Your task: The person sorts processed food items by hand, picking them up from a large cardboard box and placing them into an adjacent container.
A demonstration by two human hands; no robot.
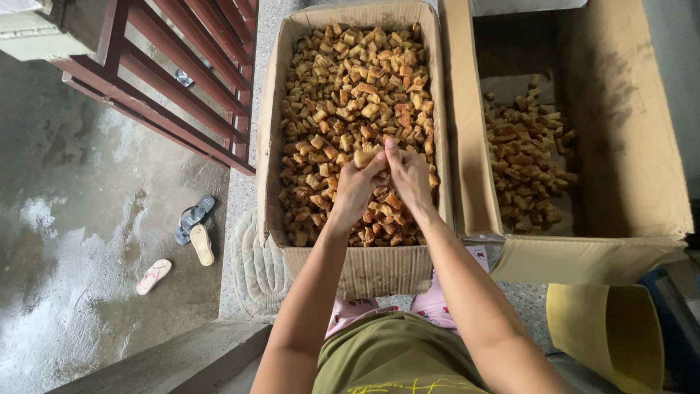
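A cardboard box (271,153) in front of me is filled to the brim with several small brown and tan chunks (350,80). Both my hands are over its middle. My left hand (354,193) and my right hand (410,179) are closed together on one pale tan chunk (364,156), fingers pinching it from both sides just above the heap.
A second, larger cardboard box (627,117) on the right holds a lower pile of the same chunks (525,160). A yellowish folded flap or bag (605,328) lies at lower right. A red metal railing (182,80) stands at left; sandals (193,226) lie on the wet floor below.
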